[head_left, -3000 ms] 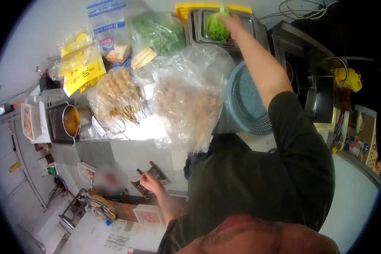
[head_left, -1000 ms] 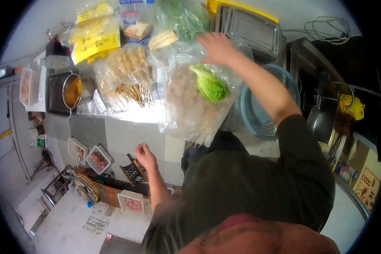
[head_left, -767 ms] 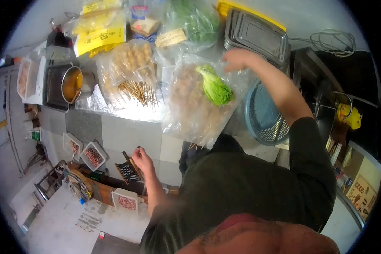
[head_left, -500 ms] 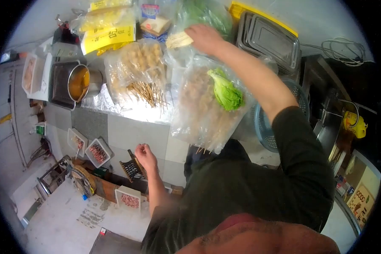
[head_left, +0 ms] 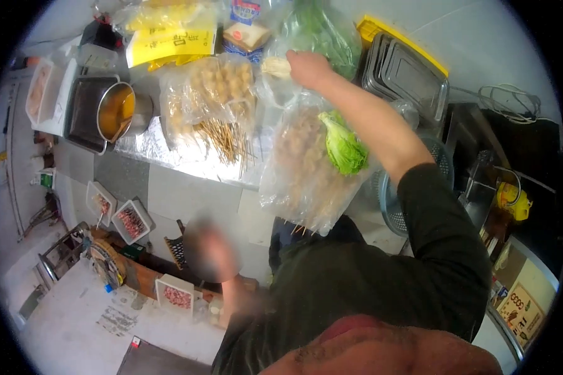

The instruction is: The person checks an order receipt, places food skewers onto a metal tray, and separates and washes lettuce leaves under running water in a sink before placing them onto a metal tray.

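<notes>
My right hand (head_left: 309,69) is closed on a pale bundle of thin strands that looks like enoki mushrooms (head_left: 276,67), at the back of the counter. Clear plastic lies just below the bundle, beside a bag of leafy greens (head_left: 316,37). Nearer my body, a head of lettuce (head_left: 344,145) rests on a clear bag of skewered food (head_left: 297,150). To the left, another clear bag (head_left: 222,84) holds round pieces on wooden skewers (head_left: 228,145). My left hand (head_left: 213,249) hangs low by my side; a blur hides its fingers.
A pot of orange-brown liquid (head_left: 116,112) stands at the left beside a metal tray (head_left: 81,100). Stacked metal trays (head_left: 413,72) and a blue-grey basket (head_left: 391,194) are at the right. White tubs of cut meat (head_left: 131,222) sit lower left, near a white table (head_left: 75,312).
The view has shifted slightly. My right hand stays at the back of the counter with the pale bundle, of which less shows now. My left hand has become blurred.
</notes>
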Demonstrator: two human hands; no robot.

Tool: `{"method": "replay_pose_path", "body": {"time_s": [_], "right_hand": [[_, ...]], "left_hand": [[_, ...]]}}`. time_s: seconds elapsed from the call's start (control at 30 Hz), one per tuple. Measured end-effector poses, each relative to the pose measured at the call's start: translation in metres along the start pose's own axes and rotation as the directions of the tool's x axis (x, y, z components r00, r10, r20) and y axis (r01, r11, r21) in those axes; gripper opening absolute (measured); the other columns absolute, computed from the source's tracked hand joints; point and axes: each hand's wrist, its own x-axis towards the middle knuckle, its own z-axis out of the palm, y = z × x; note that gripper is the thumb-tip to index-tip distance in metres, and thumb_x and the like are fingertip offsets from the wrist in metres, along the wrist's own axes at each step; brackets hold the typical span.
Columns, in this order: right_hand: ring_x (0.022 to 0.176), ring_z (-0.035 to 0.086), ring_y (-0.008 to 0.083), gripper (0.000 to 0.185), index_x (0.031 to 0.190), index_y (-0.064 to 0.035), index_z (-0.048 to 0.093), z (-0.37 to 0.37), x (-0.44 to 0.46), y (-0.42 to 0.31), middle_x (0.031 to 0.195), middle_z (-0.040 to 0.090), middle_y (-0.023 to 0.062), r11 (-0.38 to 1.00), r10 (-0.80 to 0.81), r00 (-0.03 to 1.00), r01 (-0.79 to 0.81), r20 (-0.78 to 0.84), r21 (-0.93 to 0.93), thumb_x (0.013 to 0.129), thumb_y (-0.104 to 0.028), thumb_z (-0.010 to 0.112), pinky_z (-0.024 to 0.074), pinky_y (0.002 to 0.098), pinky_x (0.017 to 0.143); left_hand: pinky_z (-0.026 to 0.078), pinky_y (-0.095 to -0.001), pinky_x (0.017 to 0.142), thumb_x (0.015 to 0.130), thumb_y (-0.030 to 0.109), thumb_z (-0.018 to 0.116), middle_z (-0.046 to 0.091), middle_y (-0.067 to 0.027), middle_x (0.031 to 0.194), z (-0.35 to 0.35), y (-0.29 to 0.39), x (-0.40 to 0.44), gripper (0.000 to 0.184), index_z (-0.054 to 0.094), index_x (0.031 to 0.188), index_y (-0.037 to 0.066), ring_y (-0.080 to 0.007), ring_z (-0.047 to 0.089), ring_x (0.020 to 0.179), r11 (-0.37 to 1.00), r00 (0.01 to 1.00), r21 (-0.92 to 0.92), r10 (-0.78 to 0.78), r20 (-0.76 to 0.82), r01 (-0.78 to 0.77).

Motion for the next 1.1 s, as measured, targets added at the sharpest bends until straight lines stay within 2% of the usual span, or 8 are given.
{"method": "replay_pose_path", "body": {"time_s": [0.13,0.33,0.5,0.6,0.7,0.83,0.93,1.1], "right_hand": [[0.081,0.063,0.0324,0.022,0.096,-0.0047,0.055,-0.023,-0.044,-0.027,0.086,0.065,0.0143,0.999,-0.046,0.986,0.043,-0.159,-0.019,0.078,-0.017,0.054,0.0445,0.049,0.078],[0.102,0.057,0.0307,0.032,0.107,-0.0083,0.06,0.028,-0.076,-0.035,0.107,0.06,0.0162,0.98,-0.087,0.99,0.066,0.109,0.186,0.078,-0.019,0.054,0.043,0.0451,0.085],[0.104,0.056,0.0321,0.029,0.105,-0.0093,0.063,0.019,-0.037,0.02,0.11,0.06,0.0128,0.922,-0.312,0.879,0.188,-0.36,-0.339,0.079,-0.017,0.053,0.0422,0.0448,0.087],[0.098,0.058,0.033,0.024,0.096,-0.0096,0.067,-0.001,-0.023,0.046,0.099,0.065,0.0114,0.86,-0.158,0.98,0.195,0.117,-0.472,0.078,-0.015,0.052,0.043,0.0458,0.084],[0.093,0.06,0.0325,0.02,0.09,-0.009,0.068,-0.04,-0.024,0.049,0.09,0.067,0.0101,0.907,-0.132,0.987,0.084,-0.088,-0.413,0.081,-0.014,0.052,0.0446,0.0455,0.079],[0.091,0.062,0.0299,0.024,0.104,-0.0007,0.062,-0.07,-0.044,0.072,0.099,0.065,0.013,0.986,-0.055,0.886,0.122,-0.46,0.117,0.086,-0.014,0.054,0.0479,0.0352,0.08],[0.088,0.063,0.0248,0.022,0.104,-0.0006,0.062,-0.079,-0.074,0.08,0.097,0.066,0.0125,0.908,0.17,0.892,0.023,-0.418,0.419,0.087,-0.01,0.052,0.0473,0.032,0.081],[0.097,0.059,0.0214,0.019,0.101,-0.0024,0.062,-0.077,-0.119,0.101,0.102,0.063,0.0096,0.877,0.059,0.89,0.169,-0.452,0.449,0.086,-0.008,0.054,0.0452,0.0316,0.084]], "left_hand": [[0.044,-0.0306,0.079,0.09,0.018,0.057,0.059,-0.0089,0.095,0.012,-0.008,0.002,0.022,0.056,0.1,-0.002,-0.0188,0.054,0.085,0.995,0.995,-0.005,-0.099,-0.03,0.099],[0.044,-0.0309,0.08,0.089,0.016,0.057,0.056,-0.0098,0.097,0.017,0.035,-0.007,0.022,0.055,0.102,-0.002,-0.0198,0.053,0.085,0.989,0.989,0.024,-0.147,0.003,0.147],[0.044,-0.0307,0.081,0.089,0.013,0.057,0.053,-0.0115,0.107,0.021,0.048,-0.001,0.02,0.055,0.101,-0.003,-0.0198,0.054,0.088,0.999,1.0,-0.032,-0.005,-0.016,0.005],[0.045,-0.031,0.081,0.089,0.011,0.057,0.052,-0.0135,0.11,0.039,0.105,0.001,0.017,0.057,0.097,-0.003,-0.0213,0.055,0.09,0.965,0.965,0.023,0.26,0.015,-0.261],[0.046,-0.0308,0.08,0.087,0.009,0.058,0.052,-0.0153,0.114,0.062,0.203,-0.004,0.013,0.058,0.094,-0.003,-0.0241,0.056,0.093,0.908,0.906,-0.033,0.419,0.067,-0.417],[0.043,-0.0374,0.088,0.08,0.005,0.062,0.056,-0.0163,0.108,0.122,0.251,0.018,0.015,0.059,0.094,0.0,-0.0335,0.055,0.101,0.661,0.662,-0.219,0.746,0.078,-0.718],[0.044,-0.0402,0.086,0.081,0.011,0.061,0.06,-0.0171,0.101,0.178,0.305,0.03,0.015,0.061,0.093,0.001,-0.0347,0.055,0.098,0.563,0.54,-0.33,0.825,0.169,-0.758],[0.044,-0.0447,0.082,0.083,0.015,0.051,0.062,-0.0181,0.101,0.263,0.386,0.046,0.021,0.062,0.096,0.002,-0.0372,0.055,0.099,0.514,0.355,-0.319,0.824,0.441,-0.797]]}}
